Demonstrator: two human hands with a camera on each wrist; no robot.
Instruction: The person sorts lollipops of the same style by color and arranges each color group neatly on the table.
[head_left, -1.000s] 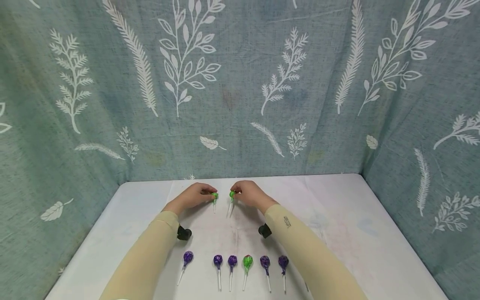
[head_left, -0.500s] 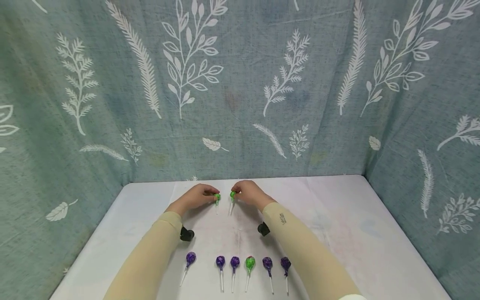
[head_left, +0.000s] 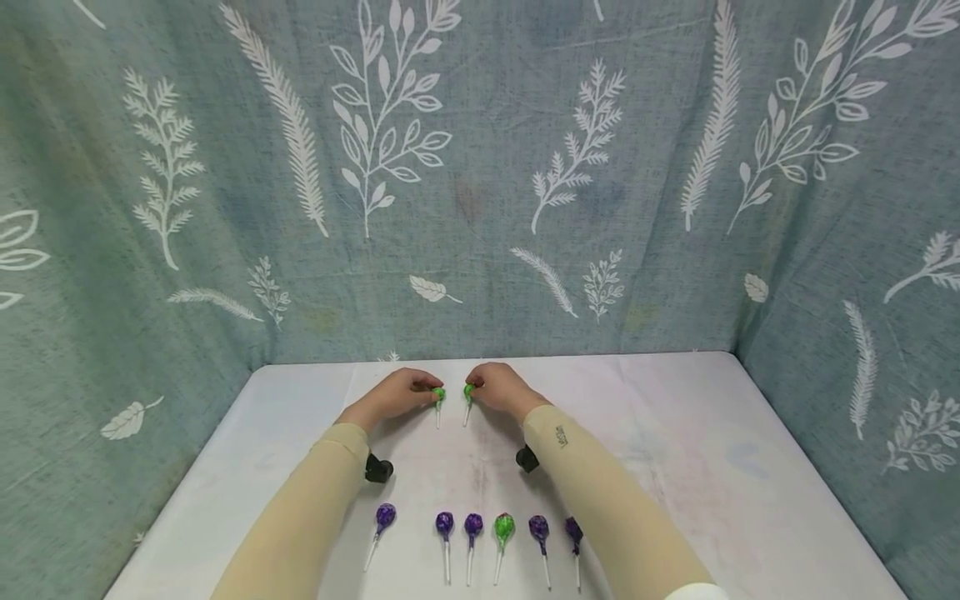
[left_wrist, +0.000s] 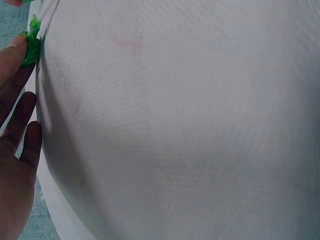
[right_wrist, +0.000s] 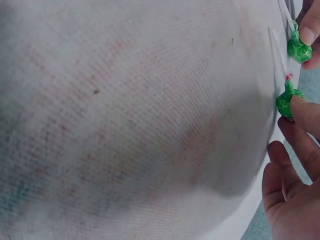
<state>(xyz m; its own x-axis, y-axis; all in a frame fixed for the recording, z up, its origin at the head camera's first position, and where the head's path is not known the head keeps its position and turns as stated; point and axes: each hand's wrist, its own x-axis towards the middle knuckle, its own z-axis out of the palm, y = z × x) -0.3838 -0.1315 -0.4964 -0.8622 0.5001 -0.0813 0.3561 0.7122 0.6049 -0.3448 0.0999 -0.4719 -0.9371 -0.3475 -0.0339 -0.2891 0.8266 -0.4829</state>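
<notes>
Near the table's far edge, my left hand (head_left: 401, 392) pinches the wrapped head of a green lollipop (head_left: 439, 395), its white stick pointing toward me. Just to its right, my right hand (head_left: 498, 387) pinches a second green lollipop (head_left: 468, 392) by the head between thumb and finger. A small gap separates the two lollipops. In the left wrist view the thumb presses on the green wrapper (left_wrist: 31, 50), and the other fingers are spread. The right wrist view has both green heads close together, the nearer lollipop (right_wrist: 288, 102) under the right thumb.
Closer to me lies a row of lollipops: a purple one (head_left: 386, 515) set apart at left, then several more purple ones and one green lollipop (head_left: 504, 527). The right sleeve (head_left: 607, 500) partly overlaps the rightmost purple lollipop (head_left: 573, 531). A leaf-patterned curtain (head_left: 480, 317) stands behind the white table (head_left: 675, 433).
The left hand has shifted slightly right with its green lollipop, narrowing the gap to the other one. The right hand's lollipop stick has turned a little. The head view has shifted slightly.
</notes>
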